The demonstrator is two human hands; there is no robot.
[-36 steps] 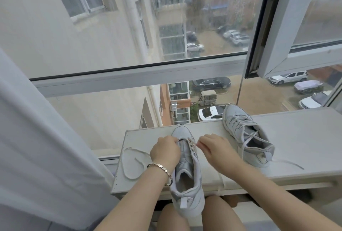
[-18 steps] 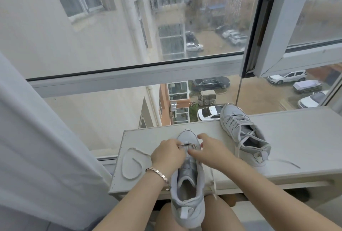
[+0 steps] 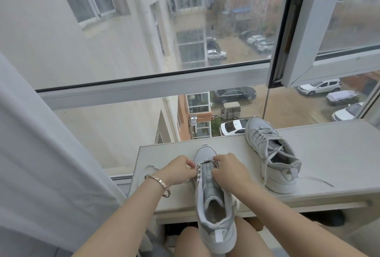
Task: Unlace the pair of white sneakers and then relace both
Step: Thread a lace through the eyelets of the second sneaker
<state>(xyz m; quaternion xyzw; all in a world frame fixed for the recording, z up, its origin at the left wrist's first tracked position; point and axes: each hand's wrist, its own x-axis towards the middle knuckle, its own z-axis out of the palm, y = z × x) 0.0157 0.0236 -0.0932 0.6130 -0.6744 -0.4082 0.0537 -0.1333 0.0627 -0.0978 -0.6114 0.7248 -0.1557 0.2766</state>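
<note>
Biggest thing first: the white worktop (image 3: 329,153) under the window carries both shoes. The laced sneaker (image 3: 273,153) sits to the right of the one being worked on, well apart from it, toe toward the glass, with its lace ends loose.

The working sneaker (image 3: 213,205) is my landmark. Its long axis runs straight away from the person, with the toe on the worktop and the heel hanging off the near edge over the lap. Only the toe-end holes look threaded, so I'd say relacing on this one has barely started.

The left hand (image 3: 176,171) is pressed against the shoe's left side and the right hand (image 3: 228,171) against its right side, both up at the toe end. Both sets of fingers are curled in a pinch on the lace (image 3: 207,161), which crosses the tongue as 1 short bar between them. I can't make out the exact grip on the left.

What matters next is that every empty eyelet (image 3: 197,176) lies heelward of the fingers, in 2 rows running along that long axis. Neither hand is nearer, since each sits on its own row. Slack lace (image 3: 148,169) loops off to the shoe's left, so it could snag.
</note>
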